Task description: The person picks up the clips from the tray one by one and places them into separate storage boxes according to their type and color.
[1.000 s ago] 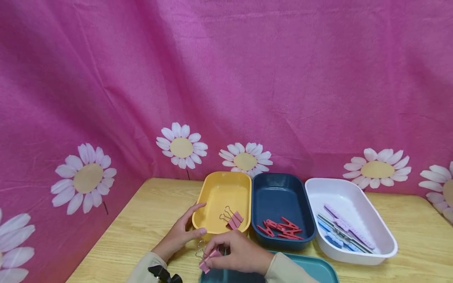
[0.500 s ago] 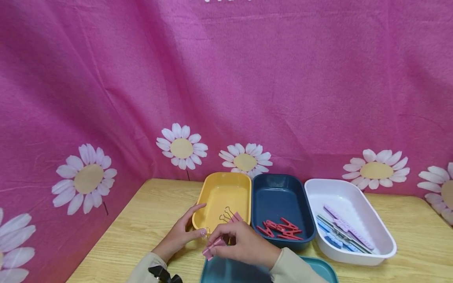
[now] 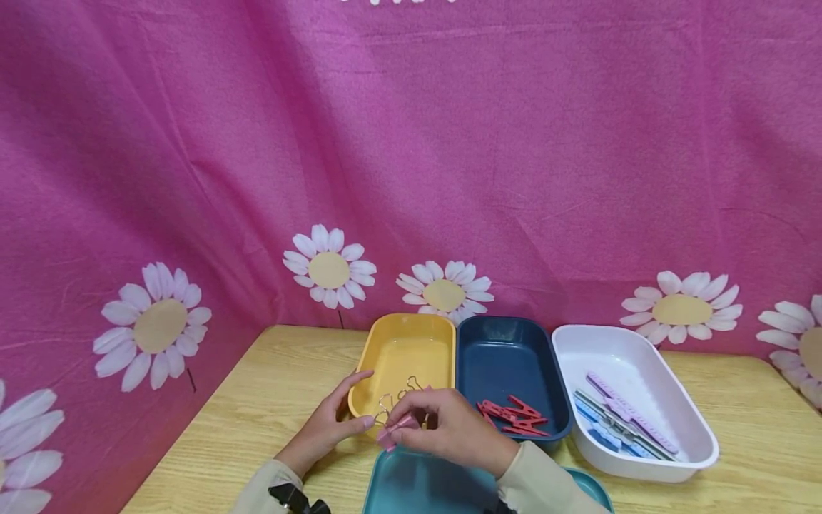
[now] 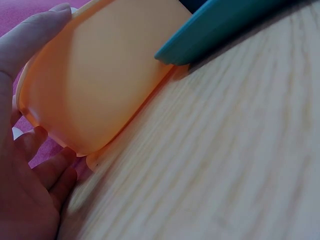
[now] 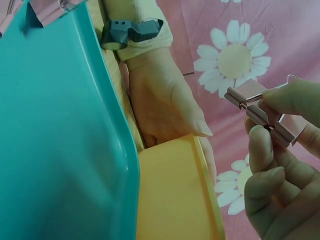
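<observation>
My right hand (image 3: pixel 443 428) pinches a pink binder clip (image 5: pixel 257 115) with wire handles between thumb and fingers. In the head view it holds the clip at the near rim of the yellow box (image 3: pixel 411 346). Inside that box, more pink binder clips are mostly covered by the right hand; a wire handle (image 3: pixel 412 384) shows. My left hand (image 3: pixel 329 421) grips the box's near left corner, thumb at the rim and fingers curved along the outer side wall (image 4: pixel 110 85). Below the right hand lies a teal tray (image 3: pixel 404 482). Pink binder clips (image 5: pixel 50 10) lie at its edge in the right wrist view.
A navy box (image 3: pixel 504 364) with several red clothespins (image 3: pixel 523 421) stands right of the yellow one. Farther right, a white box (image 3: pixel 700 446) holds long purple, silver and blue pieces. The wooden table (image 3: pixel 276 364) meets a pink flowered cloth (image 3: pixel 514 178) behind.
My right hand has moved up and slightly right with the pink binder clip, from over the teal tray to the yellow box's near rim. The left hand stays at the corner.
</observation>
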The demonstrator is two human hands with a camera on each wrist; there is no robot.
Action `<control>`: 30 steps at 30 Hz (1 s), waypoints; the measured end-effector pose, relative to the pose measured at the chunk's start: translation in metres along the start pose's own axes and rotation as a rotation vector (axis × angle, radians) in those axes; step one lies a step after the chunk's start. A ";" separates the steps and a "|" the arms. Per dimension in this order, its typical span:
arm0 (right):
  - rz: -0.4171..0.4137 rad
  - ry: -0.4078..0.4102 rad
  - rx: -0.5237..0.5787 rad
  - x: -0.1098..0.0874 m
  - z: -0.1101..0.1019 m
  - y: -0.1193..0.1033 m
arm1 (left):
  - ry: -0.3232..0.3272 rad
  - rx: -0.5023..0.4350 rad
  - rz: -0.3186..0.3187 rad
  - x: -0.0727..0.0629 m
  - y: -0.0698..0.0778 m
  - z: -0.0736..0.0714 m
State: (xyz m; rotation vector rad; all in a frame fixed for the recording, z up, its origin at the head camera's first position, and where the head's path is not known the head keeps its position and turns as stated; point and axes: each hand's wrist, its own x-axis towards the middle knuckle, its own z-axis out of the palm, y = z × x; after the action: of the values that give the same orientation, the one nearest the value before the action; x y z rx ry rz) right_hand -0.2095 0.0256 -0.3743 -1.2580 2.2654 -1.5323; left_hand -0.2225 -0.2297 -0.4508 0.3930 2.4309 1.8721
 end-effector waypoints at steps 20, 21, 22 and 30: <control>0.090 0.085 0.002 0.004 -0.015 0.021 | 0.010 -0.006 -0.008 -0.001 0.001 0.000; 0.089 0.091 -0.002 0.004 -0.015 0.022 | 0.009 -0.008 -0.008 -0.001 0.001 0.000; 0.089 0.097 -0.005 0.004 -0.016 0.023 | 0.009 -0.010 -0.009 -0.001 0.001 0.000; 0.125 0.134 -0.004 0.003 -0.019 0.025 | 0.005 -0.001 0.006 0.000 -0.001 0.000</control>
State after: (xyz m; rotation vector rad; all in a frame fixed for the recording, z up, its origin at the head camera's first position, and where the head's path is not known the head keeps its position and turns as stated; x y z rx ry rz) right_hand -0.2353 0.0400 -0.3850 -1.0217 2.3790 -1.6124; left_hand -0.2223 -0.2299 -0.4514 0.3966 2.4345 1.8791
